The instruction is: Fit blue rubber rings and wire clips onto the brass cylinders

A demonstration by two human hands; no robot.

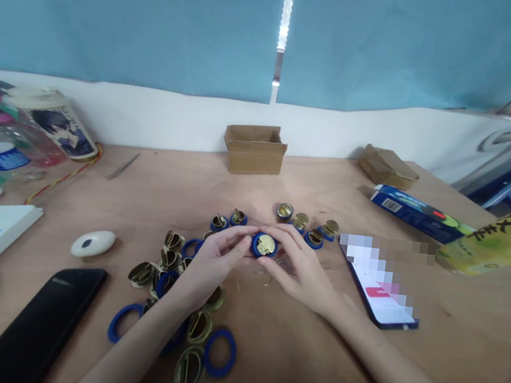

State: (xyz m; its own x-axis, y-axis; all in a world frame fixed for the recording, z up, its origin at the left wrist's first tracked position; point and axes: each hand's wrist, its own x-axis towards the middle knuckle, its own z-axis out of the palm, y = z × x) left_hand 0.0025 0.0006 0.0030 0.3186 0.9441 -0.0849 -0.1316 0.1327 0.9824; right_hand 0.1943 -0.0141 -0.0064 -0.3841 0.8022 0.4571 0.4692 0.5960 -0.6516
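Observation:
Between my two hands is a round gold metal piece set in a blue ring (263,245). My left hand (225,252) pinches its left side with thumb and fingers; my right hand (296,264) grips its right side. Under and around my left forearm lie several gold metal pieces (190,368) and loose blue rings (220,353). Past my hands, several gold pieces seated in blue rings (314,239) rest on the table. Thin wire-like rings (264,277) lie just below my right hand, partly hidden by it.
An open cardboard box (256,155) stands at the back. At left are a black phone (37,326), a white earbud case (93,243), tweezers (123,166), bottles and a cup (62,126). At right lie a lit phone (377,291), a blue box (419,214) and a yellow packet (499,241).

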